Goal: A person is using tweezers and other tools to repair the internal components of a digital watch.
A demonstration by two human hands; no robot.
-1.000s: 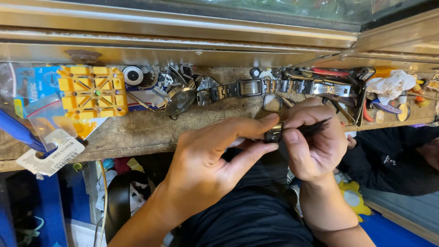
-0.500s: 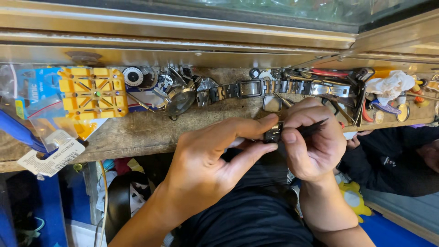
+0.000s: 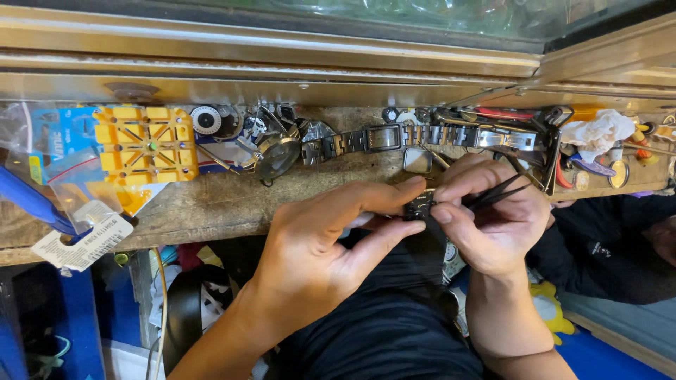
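Note:
My left hand pinches a small dark watch part between thumb and forefinger, just in front of the wooden bench edge. My right hand grips black tweezers, their tips at the same part; its fingers also touch the part. Behind the hands a metal watch with a link bracelet lies stretched along the bench. A small square case piece sits just under it.
A yellow plastic holder block lies at the left with plastic bags and a blue tool handle. Round watch pieces, red-handled pliers, a crumpled white tissue and small tools crowd the bench's back and right. A metal frame runs behind.
Both hands stay pinched on the small part in the same place; the fingers and tweezers have shifted only slightly.

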